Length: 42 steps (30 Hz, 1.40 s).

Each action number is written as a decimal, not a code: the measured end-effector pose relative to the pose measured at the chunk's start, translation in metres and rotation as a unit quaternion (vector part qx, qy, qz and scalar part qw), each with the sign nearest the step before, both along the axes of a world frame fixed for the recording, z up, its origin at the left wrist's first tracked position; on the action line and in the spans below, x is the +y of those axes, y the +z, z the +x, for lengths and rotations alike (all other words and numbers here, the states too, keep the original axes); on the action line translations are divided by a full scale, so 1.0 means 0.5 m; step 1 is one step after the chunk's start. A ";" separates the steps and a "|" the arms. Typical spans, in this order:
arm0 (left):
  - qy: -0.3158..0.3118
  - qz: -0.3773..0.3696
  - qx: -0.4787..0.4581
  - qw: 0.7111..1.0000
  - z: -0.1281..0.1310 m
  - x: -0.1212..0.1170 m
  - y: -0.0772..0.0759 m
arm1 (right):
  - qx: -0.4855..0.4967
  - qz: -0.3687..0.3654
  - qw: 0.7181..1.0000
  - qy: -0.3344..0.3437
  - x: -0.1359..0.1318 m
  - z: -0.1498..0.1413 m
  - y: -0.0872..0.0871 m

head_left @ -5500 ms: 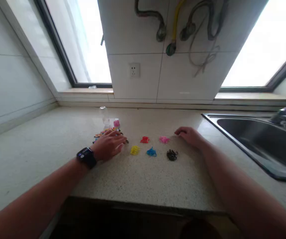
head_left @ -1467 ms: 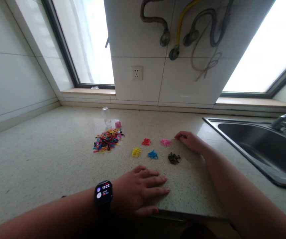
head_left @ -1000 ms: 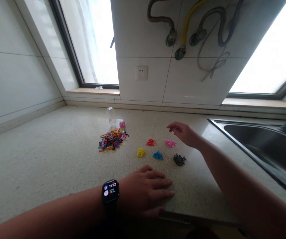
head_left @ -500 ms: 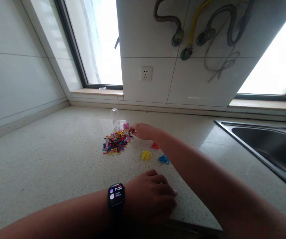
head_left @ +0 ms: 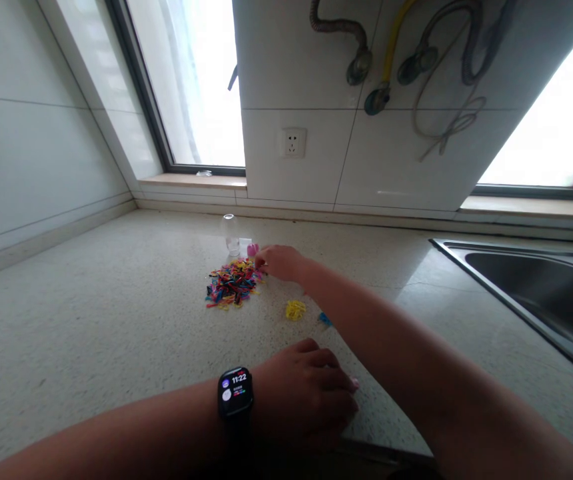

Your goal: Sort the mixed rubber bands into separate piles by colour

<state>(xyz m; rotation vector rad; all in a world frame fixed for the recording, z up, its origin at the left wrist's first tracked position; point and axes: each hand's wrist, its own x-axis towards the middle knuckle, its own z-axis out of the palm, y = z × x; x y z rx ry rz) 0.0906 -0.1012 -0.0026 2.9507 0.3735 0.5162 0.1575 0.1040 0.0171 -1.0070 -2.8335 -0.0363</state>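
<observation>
Fingers, right hand (head_left: pixel 279 261): bent, tips drawn close together at the right rim of the mixed pile; whether a band is pinched between them, cannot tell.
Fingers, left hand (head_left: pixel 306 393): loosely curled, lying near the counter's front edge; nothing seen in them, underside hidden.
Mixed pile (head_left: pixel 230 285): small bands of many colours, tangled, on the counter (head_left: pixel 156 313), in front of the clear jar (head_left: pixel 231 239) and pink piece (head_left: pixel 252 249).
Yellow heap (head_left: pixel 295 310): apart from the pile, to its right.
Blue heap (head_left: pixel 324 319): partly hidden by the right forearm.
Weight: judged next to nothing; little to feel in the fingertips.
Stiffness: probably soft and stretchy, hard to break with a gentle pull.
Grip: likely best by one loop standing free at the rim, tip to tip.
Snags: neighbours may cling and come along; a slow lift should shake them off.
Slip: slight, I'd guess; thinness is the harder part.
</observation>
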 end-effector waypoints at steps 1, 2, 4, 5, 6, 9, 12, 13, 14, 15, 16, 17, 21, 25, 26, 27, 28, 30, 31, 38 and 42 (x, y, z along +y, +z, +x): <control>0.000 0.000 0.000 1.000 0.000 0.000 0.000 | 0.007 -0.002 1.000 0.005 0.000 0.004 0.002; -0.001 0.000 0.001 1.000 0.000 0.000 0.000 | 0.015 -0.004 1.000 0.011 -0.001 0.008 0.004; -0.003 -0.003 0.004 1.000 -0.001 0.000 0.000 | 0.032 -0.007 0.999 0.020 -0.005 0.019 0.011; -0.005 -0.005 0.006 1.000 -0.001 0.000 0.001 | 0.043 -0.010 0.999 0.021 -0.009 0.025 0.015; -0.006 -0.006 0.007 1.000 -0.001 0.000 0.001 | 0.056 -0.013 0.998 0.021 -0.014 0.033 0.020; -0.007 -0.009 0.007 1.000 -0.002 0.000 0.002 | 0.105 -0.028 0.994 0.019 -0.033 0.066 0.036; -0.007 -0.011 0.004 1.000 -0.002 0.000 0.004 | 0.165 -0.050 0.985 0.018 -0.056 0.117 0.056; -0.007 -0.012 0.005 1.000 -0.002 -0.001 0.004 | 0.183 -0.058 0.981 0.014 -0.062 0.140 0.062; -0.007 -0.012 0.007 1.000 -0.002 -0.001 0.005 | 0.199 -0.067 0.978 0.006 -0.069 0.165 0.067; -0.007 -0.013 0.009 1.000 -0.002 -0.001 0.005 | 0.213 -0.074 0.974 -0.007 -0.074 0.193 0.070; -0.006 -0.012 0.011 1.000 -0.002 -0.002 0.005 | 0.226 -0.078 0.971 -0.023 -0.078 0.222 0.070; -0.005 -0.012 0.012 1.000 -0.002 -0.002 0.005 | 0.240 -0.081 0.967 -0.039 -0.082 0.253 0.067; -0.006 -0.012 0.009 1.000 -0.001 -0.003 0.005 | 0.299 -0.104 0.940 -0.124 -0.093 0.372 0.021; -0.008 -0.021 0.004 1.000 0.002 -0.003 0.005 | 0.332 -0.145 0.913 -0.187 -0.108 0.449 -0.041; -0.006 -0.023 0.002 1.000 0.002 -0.003 0.005 | 0.322 -0.155 0.913 -0.195 -0.112 0.460 -0.049; -0.005 -0.024 0.000 1.000 0.003 -0.004 0.005 | 0.309 -0.165 0.916 -0.197 -0.115 0.468 -0.054; -0.005 -0.025 -0.002 1.000 0.004 -0.004 0.005 | 0.297 -0.171 0.919 -0.197 -0.118 0.475 -0.055; -0.005 -0.027 -0.002 1.000 0.004 -0.004 0.004 | 0.283 -0.173 0.924 -0.192 -0.120 0.485 -0.051; -0.006 -0.028 -0.002 1.000 0.004 -0.005 0.004 | 0.279 -0.173 0.925 -0.191 -0.120 0.489 -0.047; -0.005 -0.035 -0.003 0.999 0.003 -0.006 0.006 | 0.236 -0.230 0.926 -0.181 -0.120 0.509 -0.037; -0.003 -0.039 -0.001 0.999 0.003 -0.006 0.004 | 0.223 -0.229 0.933 -0.168 -0.123 0.509 -0.035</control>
